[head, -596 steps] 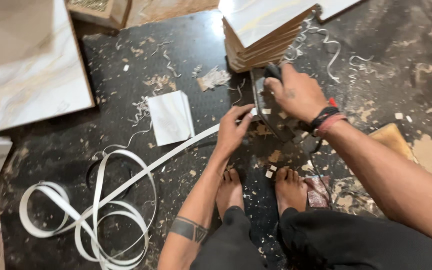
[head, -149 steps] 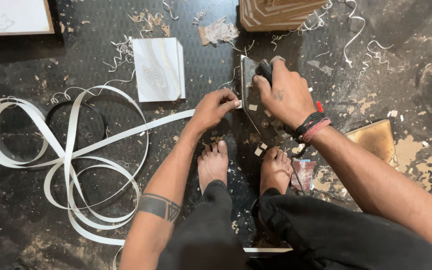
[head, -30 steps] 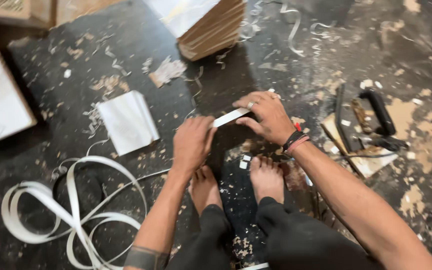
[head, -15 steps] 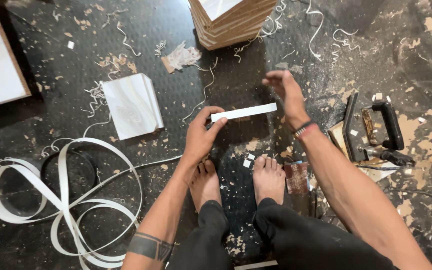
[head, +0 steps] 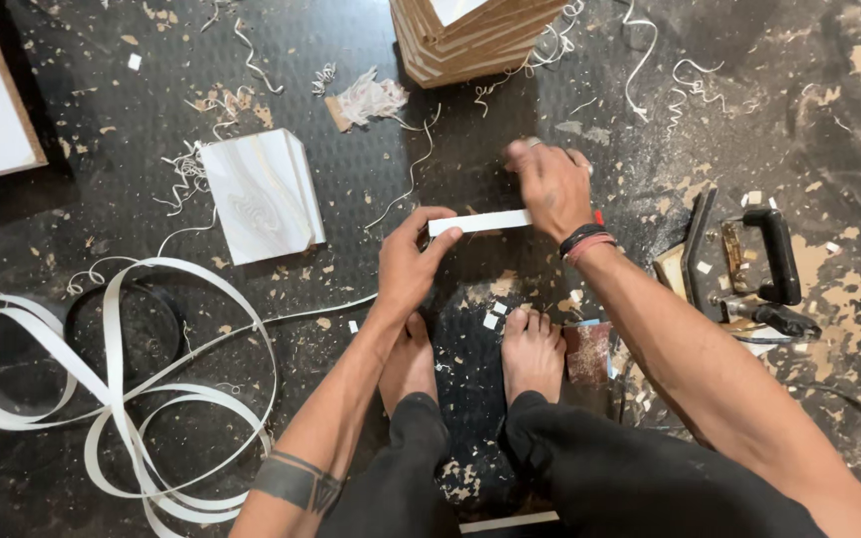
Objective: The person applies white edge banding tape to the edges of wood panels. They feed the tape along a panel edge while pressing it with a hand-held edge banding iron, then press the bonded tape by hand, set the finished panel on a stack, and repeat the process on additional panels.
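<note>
Evidently light and bendy, the short white strip (head: 478, 222) sits just above the bare feet (head: 490, 354), pinched at one end by the left hand (head: 406, 264); the right hand (head: 550, 187) seems closed around its other end, though blurred. Hold it by the ends, since it likely creases

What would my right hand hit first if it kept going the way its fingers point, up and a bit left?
Probably the stack of boards. From the right hand, only dark floor with thin shavings lies between; height above the floor is unclear.
</note>
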`<state>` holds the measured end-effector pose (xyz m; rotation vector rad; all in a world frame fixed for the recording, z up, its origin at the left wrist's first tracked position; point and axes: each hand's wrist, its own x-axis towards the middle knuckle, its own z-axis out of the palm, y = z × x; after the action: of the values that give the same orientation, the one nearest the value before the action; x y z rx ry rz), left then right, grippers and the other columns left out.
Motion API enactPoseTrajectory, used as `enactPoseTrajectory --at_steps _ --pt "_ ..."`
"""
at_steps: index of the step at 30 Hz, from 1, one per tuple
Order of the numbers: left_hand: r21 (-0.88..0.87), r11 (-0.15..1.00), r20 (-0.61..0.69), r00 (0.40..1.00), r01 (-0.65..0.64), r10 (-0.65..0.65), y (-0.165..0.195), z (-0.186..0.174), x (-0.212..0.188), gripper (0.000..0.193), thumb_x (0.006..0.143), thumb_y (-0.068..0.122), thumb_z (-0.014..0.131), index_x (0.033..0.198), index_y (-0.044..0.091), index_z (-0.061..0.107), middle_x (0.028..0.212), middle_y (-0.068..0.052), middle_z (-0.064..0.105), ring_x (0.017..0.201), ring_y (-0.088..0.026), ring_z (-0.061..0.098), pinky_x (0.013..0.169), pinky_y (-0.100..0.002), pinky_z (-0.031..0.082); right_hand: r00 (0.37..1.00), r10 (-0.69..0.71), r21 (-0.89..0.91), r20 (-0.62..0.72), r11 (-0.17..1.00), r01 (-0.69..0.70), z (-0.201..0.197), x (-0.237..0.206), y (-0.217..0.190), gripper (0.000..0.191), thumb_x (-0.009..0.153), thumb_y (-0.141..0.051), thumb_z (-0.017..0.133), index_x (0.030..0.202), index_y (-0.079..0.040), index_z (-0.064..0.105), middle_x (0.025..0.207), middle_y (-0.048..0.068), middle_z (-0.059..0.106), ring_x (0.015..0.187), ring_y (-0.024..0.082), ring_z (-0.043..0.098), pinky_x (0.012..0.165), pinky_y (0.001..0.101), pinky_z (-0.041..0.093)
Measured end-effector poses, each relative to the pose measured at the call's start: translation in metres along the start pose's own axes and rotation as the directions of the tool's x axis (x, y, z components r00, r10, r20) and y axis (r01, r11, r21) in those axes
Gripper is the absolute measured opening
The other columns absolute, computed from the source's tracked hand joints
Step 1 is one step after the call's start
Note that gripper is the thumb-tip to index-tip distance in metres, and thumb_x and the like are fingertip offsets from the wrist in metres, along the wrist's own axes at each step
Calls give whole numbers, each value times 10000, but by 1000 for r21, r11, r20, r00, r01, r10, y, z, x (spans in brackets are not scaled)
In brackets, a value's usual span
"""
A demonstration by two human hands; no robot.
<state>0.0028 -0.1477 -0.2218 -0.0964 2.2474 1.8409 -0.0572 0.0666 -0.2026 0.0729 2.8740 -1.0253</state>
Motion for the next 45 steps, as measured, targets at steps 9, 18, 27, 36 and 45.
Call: enactPoseTrajectory --at_steps 9,18,27,36,45 --pt "43 999 -11 1000 -5 5 -1 3 1 248 921 234 761 1124 97 724 973 -51 781 870 -123 709 796 -285 541 984 -102 -317 148 937 145 20 8 -24 457 1029 -502 478 1222 -153 700 881 165 747 940 351 675 1049 609 271" --pt "142 990 32 999 -24 20 12 -4 -3 267 944 240 729 1174 107 701 1029 -90 761 956 -216 718 877 -329 535 978 196 980 -76 195 37 -50 -8 54 292 1047 -314 470 1166 -83 603 1091 126 654 1043 233 675 977 441 550" --pt "606 342 402 647 -718 648 51 45 -5 634 760 136 660 1354 -38 521 1380 -193 605 1329 -322 544 1137 -511 371 992 -125 482 -34 867 126 12 -62 43 439 1135 -251 369 1500 -10 410 1488 193 499 1425 270 448 1200 382 325" --pt "598 552 464 812 -582 354 15 38 26 267 950 344 682 1092 119 662 1000 -65 693 959 -281 646 795 -425 506 998 -4 503 66 864 -30 19 -72 51 463 1134 -377 313 1427 -41 438 1369 150 572 1350 249 519 1173 376 354" --pt "534 638 343 832 -555 436 32 28 26 190 943 319 701 1009 141 687 891 -30 697 866 -265 645 747 -440 464 994 -9 533 105 845 -48 20 -68 58 458 1133 -393 323 1396 -43 458 1324 137 578 1313 228 518 1162 369 354"
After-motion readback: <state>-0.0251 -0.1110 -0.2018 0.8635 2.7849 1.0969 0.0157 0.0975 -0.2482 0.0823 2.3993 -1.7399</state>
